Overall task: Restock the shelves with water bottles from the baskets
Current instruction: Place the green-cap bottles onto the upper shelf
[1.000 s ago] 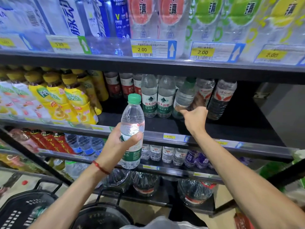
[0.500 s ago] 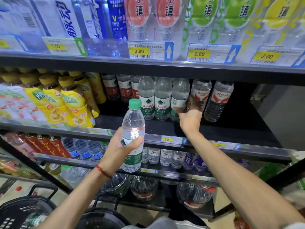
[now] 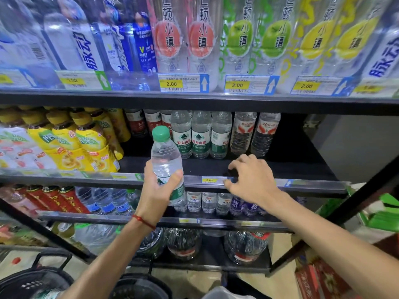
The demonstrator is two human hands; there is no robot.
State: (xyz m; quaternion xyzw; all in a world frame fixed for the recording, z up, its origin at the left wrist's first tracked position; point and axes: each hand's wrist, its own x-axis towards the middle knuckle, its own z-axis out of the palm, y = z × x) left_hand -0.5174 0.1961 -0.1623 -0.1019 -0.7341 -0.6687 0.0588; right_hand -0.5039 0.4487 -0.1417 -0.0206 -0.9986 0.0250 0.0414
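Observation:
My left hand (image 3: 156, 192) grips a clear water bottle (image 3: 165, 160) with a green cap and green label, upright in front of the middle shelf (image 3: 280, 169). At the back of that shelf stand three matching green-label bottles (image 3: 200, 134) in a row. My right hand (image 3: 251, 179) hovers over the shelf's front edge with fingers loosely spread, holding nothing. Two black baskets (image 3: 36, 283) sit on the floor at the bottom left.
Two red-label water bottles (image 3: 254, 132) stand right of the green-label row. Yellow tea bottles (image 3: 71, 143) fill the shelf's left. Tall flavoured-water bottles (image 3: 216, 35) crowd the top shelf. Small bottles and large jugs (image 3: 183, 244) occupy lower shelves. Red cartons (image 3: 319, 281) lie at the lower right.
My right hand let go of the third green-label bottle at the back and drew back to the shelf's front edge. My left hand brought its bottle slightly up towards the shelf.

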